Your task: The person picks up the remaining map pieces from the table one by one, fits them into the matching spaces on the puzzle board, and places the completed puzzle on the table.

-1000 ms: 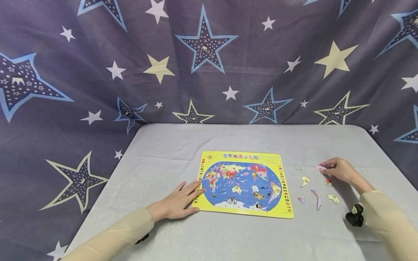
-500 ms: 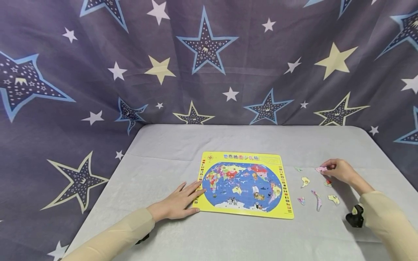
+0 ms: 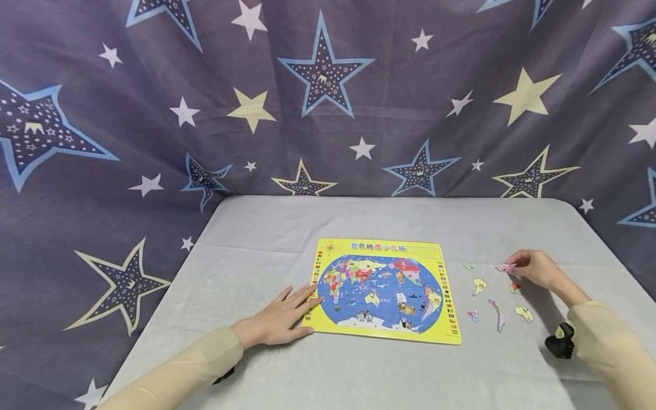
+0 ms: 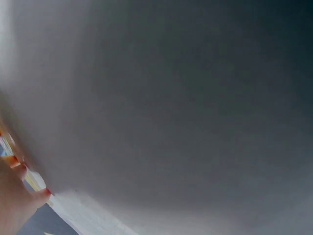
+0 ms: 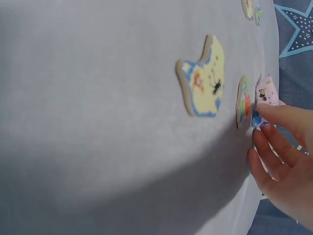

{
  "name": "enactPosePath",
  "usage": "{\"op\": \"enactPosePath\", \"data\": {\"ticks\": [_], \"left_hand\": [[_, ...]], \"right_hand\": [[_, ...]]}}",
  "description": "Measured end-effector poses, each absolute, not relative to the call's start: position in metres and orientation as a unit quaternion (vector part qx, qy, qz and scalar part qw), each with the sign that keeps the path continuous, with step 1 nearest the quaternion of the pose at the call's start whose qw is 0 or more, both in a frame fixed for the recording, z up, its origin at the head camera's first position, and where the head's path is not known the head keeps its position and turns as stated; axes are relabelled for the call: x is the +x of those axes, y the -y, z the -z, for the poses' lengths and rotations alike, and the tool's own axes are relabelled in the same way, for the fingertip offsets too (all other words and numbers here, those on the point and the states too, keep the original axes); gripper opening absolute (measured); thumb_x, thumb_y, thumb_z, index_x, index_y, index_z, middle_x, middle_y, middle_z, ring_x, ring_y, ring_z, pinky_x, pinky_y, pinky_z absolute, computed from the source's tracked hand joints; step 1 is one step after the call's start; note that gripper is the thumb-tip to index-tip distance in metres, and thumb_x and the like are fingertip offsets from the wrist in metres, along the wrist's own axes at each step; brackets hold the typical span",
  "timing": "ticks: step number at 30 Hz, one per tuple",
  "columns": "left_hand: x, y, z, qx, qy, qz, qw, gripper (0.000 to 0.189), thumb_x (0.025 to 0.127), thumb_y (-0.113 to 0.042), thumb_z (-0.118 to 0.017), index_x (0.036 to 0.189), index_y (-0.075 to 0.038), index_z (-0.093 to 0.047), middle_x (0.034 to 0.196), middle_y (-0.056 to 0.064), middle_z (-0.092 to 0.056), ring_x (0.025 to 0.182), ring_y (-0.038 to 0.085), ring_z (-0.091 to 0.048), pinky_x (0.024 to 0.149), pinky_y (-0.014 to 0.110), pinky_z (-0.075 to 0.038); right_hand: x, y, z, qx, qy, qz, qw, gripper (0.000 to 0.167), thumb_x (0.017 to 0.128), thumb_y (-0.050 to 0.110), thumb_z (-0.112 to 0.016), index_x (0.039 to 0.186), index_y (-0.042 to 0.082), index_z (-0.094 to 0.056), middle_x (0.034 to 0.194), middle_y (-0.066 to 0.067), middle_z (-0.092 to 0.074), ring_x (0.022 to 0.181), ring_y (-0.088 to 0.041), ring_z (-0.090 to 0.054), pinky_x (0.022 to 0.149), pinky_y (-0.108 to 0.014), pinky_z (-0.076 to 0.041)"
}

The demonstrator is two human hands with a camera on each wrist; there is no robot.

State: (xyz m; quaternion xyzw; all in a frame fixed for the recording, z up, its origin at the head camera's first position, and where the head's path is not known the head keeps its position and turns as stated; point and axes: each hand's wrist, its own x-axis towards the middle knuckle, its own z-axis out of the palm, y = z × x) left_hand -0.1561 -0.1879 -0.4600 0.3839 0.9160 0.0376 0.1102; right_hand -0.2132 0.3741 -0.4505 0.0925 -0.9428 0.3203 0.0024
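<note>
A yellow-bordered world map puzzle board (image 3: 384,336) lies on the grey cloth. My left hand (image 3: 277,318) rests flat over its left edge, fingers spread and straight; in the left wrist view only part of that hand (image 4: 19,200) shows at the board's edge. To the right of the board, my right hand (image 3: 535,269) pinches a pink puzzle piece (image 3: 505,267) between thumb and fingers. The right wrist view has this pink piece (image 5: 266,95) tilted up, with the thumb across its face. Close by lies a red and green puzzle piece (image 3: 515,288), partly under the hand in the head view.
Several loose puzzle pieces lie right of the board: a small green one (image 3: 468,266), a yellow one (image 3: 479,286), a small pink-blue one (image 3: 474,315), a long purple one (image 3: 497,315) and a cream one (image 3: 524,313). A star-patterned curtain (image 3: 359,125) hangs behind the table.
My right fingers have shifted their grip on the pink piece, which now appears tilted and narrower in the head view. The left hand and the board stay put.
</note>
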Motion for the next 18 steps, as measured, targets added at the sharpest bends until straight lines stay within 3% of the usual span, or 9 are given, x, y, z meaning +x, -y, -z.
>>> {"op": "enactPosePath", "data": {"ticks": [8, 18], "left_hand": [[-0.1559, 0.1882, 0.4589, 0.384, -0.916, -0.037, 0.114, 0.066, 0.089, -0.057, -0.029, 0.143, -0.022, -0.016, 0.149, 0.004, -0.004, 0.135, 0.017, -0.005, 0.106, 0.047, -0.008], [-0.1564, 0.1882, 0.4595, 0.382, -0.916, -0.040, 0.117, 0.066, 0.089, -0.057, -0.029, 0.143, -0.022, -0.016, 0.149, 0.004, -0.004, 0.135, 0.017, -0.005, 0.106, 0.047, -0.007]], "right_hand": [[-0.2125, -0.3725, 0.4478, 0.095, 0.944, -0.317, 0.001, 0.011, 0.078, -0.001, -0.062, 0.082, -0.011, -0.060, 0.076, -0.019, -0.063, 0.060, 0.004, -0.048, 0.051, -0.020, -0.041], [-0.2131, -0.3676, 0.4419, 0.094, 0.946, -0.311, 0.003, 0.013, 0.080, 0.000, -0.059, 0.088, -0.010, -0.061, 0.079, -0.018, -0.062, 0.063, 0.002, -0.048, 0.050, -0.021, -0.041]]}}
